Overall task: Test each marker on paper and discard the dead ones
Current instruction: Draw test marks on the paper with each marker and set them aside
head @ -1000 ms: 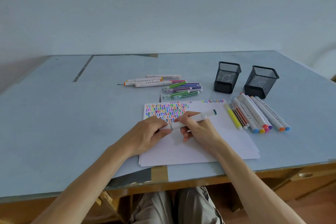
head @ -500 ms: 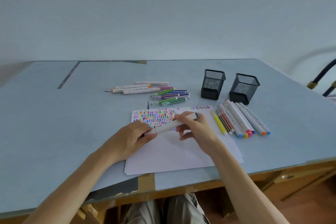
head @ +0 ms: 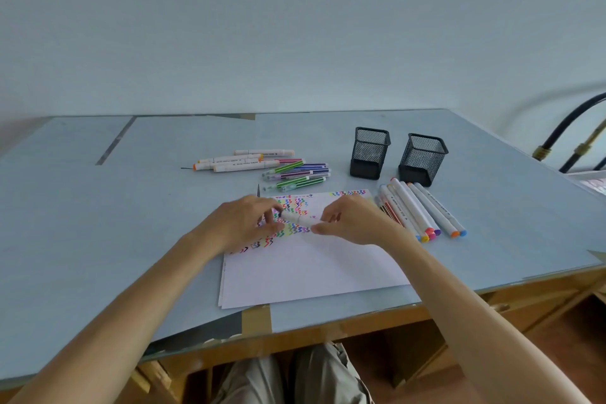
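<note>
Both hands hold one white marker [head: 300, 219] above the scribbled paper [head: 311, 259]: left hand [head: 244, 223] pinching its cap end, right hand [head: 352, 220] gripping the barrel; capping or uncapping, seemingly; next, sort it

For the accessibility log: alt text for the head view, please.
Both hands, left and right, hold a white marker level over paper covered in coloured zigzags. Loose markers lie behind, more markers at right near two black mesh cups.
</note>
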